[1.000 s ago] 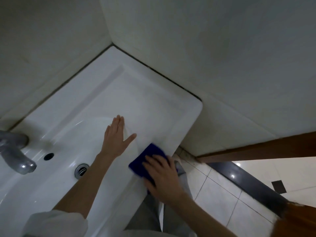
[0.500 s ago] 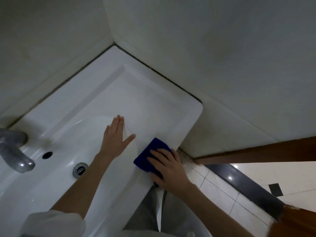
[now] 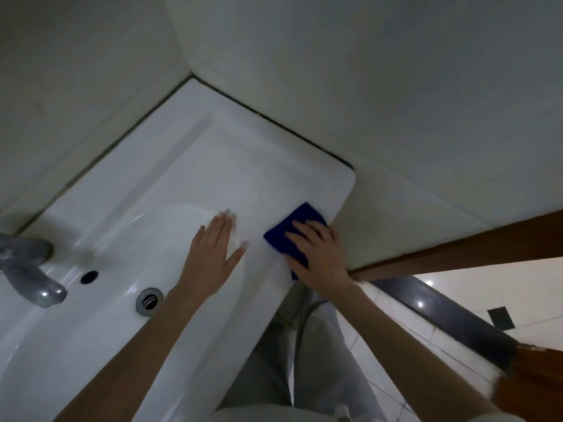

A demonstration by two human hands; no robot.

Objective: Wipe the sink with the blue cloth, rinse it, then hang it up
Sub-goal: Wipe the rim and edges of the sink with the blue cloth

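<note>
A white ceramic sink (image 3: 189, 178) fills the corner between two walls, with a flat ledge on its right side. The folded blue cloth (image 3: 297, 222) lies on the sink's front right rim. My right hand (image 3: 320, 254) presses on the cloth with spread, fairly straight fingers and covers its near part. My left hand (image 3: 213, 254) rests flat on the sink beside the basin edge, fingers straight and holding nothing, a little left of the cloth.
A grey metal tap (image 3: 30, 269) stands at the left, with an overflow hole (image 3: 89, 277) and the drain (image 3: 149, 301) in the basin. Walls close in behind and to the right. A wooden door frame (image 3: 457, 254) and tiled floor (image 3: 502, 300) lie at the right.
My right hand has slid the blue cloth along the front rim toward the sink's right corner. My left hand has stayed flat in nearly the same spot.
</note>
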